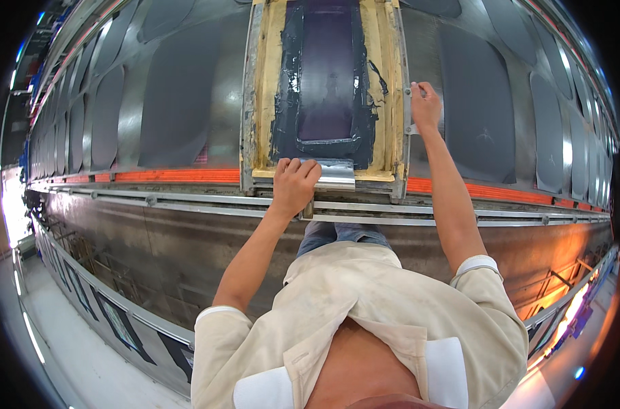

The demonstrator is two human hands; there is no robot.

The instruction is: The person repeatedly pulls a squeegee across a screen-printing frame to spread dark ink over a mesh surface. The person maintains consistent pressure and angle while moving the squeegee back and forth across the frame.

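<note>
A screen-printing frame point(400, 153) lies in front of me, its border covered in yellowish tape. Dark ink point(288, 102) is smeared thickly around a purple mesh window point(327, 75) in its middle. My left hand point(296, 184) is closed round a shiny metal scraper point(337, 174) at the frame's near end; the blade's lower edge sits by the near border, and part of it is hidden under my fingers. My right hand point(426, 105) has its fingers curled at the frame's right side rail, beside a small metal bracket point(411, 129).
Grey cut fabric panels point(180, 102) lie flat on the long table to the left, with more panels point(477, 102) to the right. A metal rail point(208, 200) and an orange strip point(180, 176) run along the near edge. Behind me is another long table point(133, 310).
</note>
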